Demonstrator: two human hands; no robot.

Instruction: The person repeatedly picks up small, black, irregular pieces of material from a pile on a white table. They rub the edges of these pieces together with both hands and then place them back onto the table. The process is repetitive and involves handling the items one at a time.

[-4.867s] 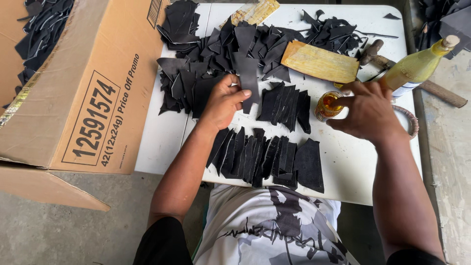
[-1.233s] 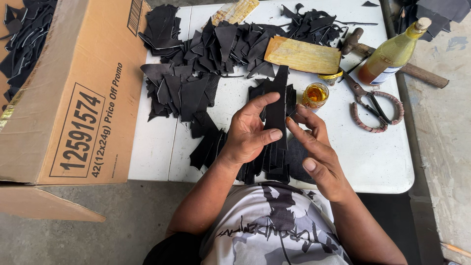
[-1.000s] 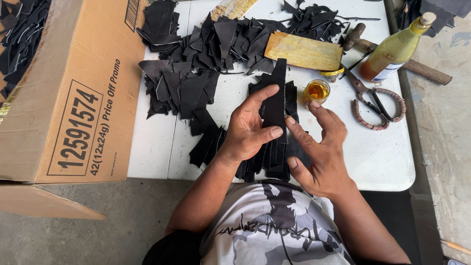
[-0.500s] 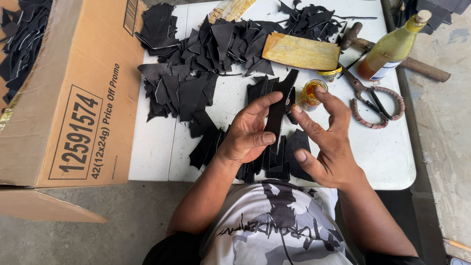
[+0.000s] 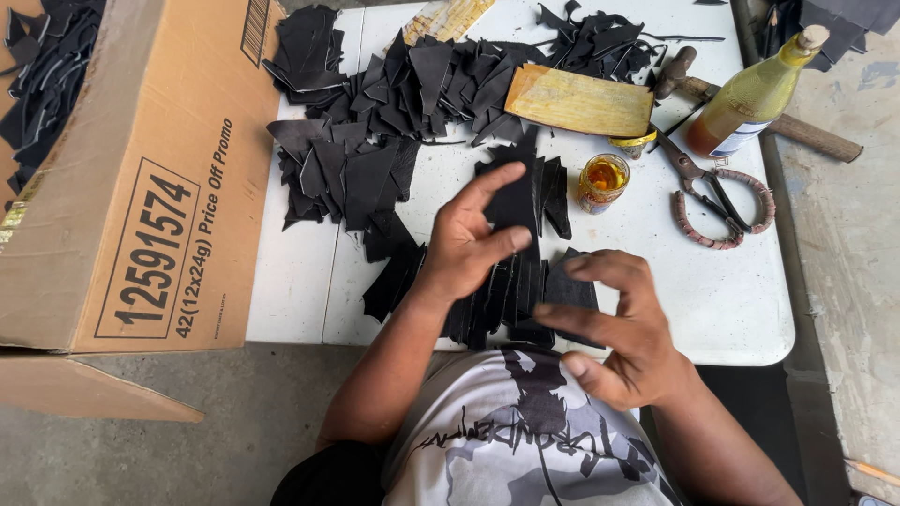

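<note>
White table over concrete floor; left hand pinches a black leather strip between thumb and fingers; right hand hovers beside it, fingers spread, empty.

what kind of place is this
Probably a small craft workshop for leather or similar sheet goods. A white table carries heaps of black cut pieces, scissors and an open glue jar; the left hand holds one black piece.
</note>
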